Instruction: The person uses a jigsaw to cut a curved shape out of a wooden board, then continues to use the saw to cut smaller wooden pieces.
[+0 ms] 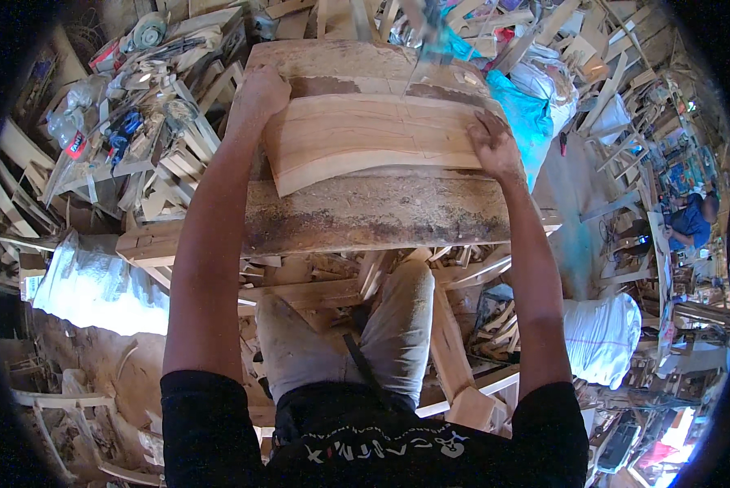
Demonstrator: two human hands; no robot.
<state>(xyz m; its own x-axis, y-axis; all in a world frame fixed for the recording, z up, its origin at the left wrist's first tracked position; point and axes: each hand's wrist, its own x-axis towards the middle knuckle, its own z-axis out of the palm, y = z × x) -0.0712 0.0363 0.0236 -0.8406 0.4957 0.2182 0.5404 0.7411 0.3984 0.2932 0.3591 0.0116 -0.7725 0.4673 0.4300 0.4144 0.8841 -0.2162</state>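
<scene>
A pale wooden board (373, 134) with a concave curved near edge and drawn lines lies across the worn wooden work table (373, 215). My left hand (266, 89) is closed at the board's far left corner, its fingertips partly hidden. At the right end, my right hand (495, 146) grips the board, with fingers over its top and the thumb side toward me. Beyond the board's far edge, between my hands, a thin blade-like strip (412, 77) stands over the table. Its upper part is blurred.
Wood offcuts (194, 106) crowd the left, near a plastic bottle (68, 134) and a blue power tool (125, 134). Turquoise sacking (511, 106) hangs beside the table's right edge. White sacks (605, 337) lie on both sides. A person (690, 221) sits far right.
</scene>
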